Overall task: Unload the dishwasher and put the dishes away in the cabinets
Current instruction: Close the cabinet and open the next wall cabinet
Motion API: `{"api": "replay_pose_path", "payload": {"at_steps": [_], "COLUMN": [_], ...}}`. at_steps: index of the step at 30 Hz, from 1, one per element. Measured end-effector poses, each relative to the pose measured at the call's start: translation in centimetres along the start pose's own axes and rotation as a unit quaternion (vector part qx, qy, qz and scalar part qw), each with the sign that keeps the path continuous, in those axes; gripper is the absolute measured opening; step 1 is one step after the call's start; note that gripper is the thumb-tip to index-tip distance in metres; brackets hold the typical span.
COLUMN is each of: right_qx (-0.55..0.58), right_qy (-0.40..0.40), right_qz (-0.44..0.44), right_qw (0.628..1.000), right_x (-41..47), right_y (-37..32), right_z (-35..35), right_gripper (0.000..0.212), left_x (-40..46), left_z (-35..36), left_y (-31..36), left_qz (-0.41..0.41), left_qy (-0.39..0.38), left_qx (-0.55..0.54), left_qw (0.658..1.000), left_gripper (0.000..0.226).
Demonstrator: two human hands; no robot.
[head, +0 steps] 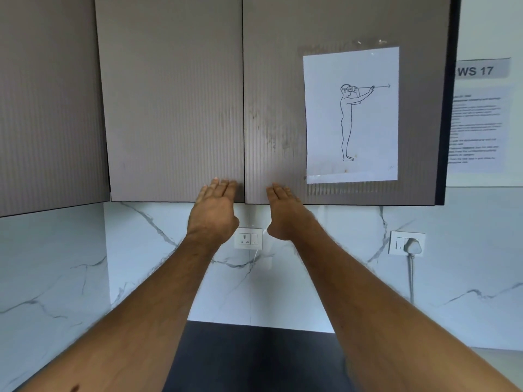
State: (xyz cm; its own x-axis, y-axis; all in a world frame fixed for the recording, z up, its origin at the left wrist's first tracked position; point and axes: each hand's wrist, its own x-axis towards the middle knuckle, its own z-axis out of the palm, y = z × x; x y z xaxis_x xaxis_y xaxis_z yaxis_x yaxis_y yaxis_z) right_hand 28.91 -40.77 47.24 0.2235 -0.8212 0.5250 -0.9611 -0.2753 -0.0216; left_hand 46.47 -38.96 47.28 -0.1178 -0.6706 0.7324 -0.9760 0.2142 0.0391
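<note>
Reaching up, both hands meet the closed wall cabinets: the left hand (216, 206) lies with straight fingers against the lower corner of the left cabinet door (175, 103), and the right hand (284, 210) does the same on the right cabinet door (271, 80), just across the seam. Each grip is spread flat, holding nothing. A line drawing on paper (351, 114) is taped to the right door. Below, a socket (248, 238) sits on the marble wall (56, 264), a plugged socket (407, 244) farther right, and the dark desk (254, 357) lies near.
</note>
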Motion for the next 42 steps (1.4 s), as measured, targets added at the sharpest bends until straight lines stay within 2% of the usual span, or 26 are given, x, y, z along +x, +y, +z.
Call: {"api": "replay_pose_path", "payload": {"at_steps": [13,19,25,29,34,42], "right_qx": [-0.013,0.053,0.048,0.073,0.111,0.159], "right_qy": [0.013,0.092,0.069,0.092,0.117,0.133], "right_qz": [-0.005,-0.016,-0.016,-0.025,-0.049,-0.109], "right_qw": [1.000,0.994,0.996,0.993,0.986,0.972], "right_x": [-6.0,-8.9,-11.7,-13.7,-15.6,-17.5], "right_y": [-2.9,-6.8,-9.9,-11.7,-14.1,-16.9], "right_z": [-1.2,-2.5,-2.9,-3.9,-6.4,-10.2], "right_gripper": [0.086,0.069,0.073,0.076,0.090,0.090], "left_x": [-5.9,-9.3,-13.2,-15.7,-18.3,-22.1], "left_z": [-2.6,-5.6,-8.5,-11.1,-15.3,-22.9], "left_y": [-3.1,-4.3,-6.3,-7.2,-7.6,-7.6], "left_qz": [-0.004,0.002,-0.036,-0.057,-0.064,-0.093], "left_qy": [-0.002,0.019,0.014,0.023,0.046,0.085], "left_qx": [0.001,0.004,-0.011,-0.007,0.032,0.118], "left_qw": [1.000,1.000,0.999,0.998,0.996,0.985], "left_gripper": [0.084,0.086,0.086,0.088,0.088,0.089]}}
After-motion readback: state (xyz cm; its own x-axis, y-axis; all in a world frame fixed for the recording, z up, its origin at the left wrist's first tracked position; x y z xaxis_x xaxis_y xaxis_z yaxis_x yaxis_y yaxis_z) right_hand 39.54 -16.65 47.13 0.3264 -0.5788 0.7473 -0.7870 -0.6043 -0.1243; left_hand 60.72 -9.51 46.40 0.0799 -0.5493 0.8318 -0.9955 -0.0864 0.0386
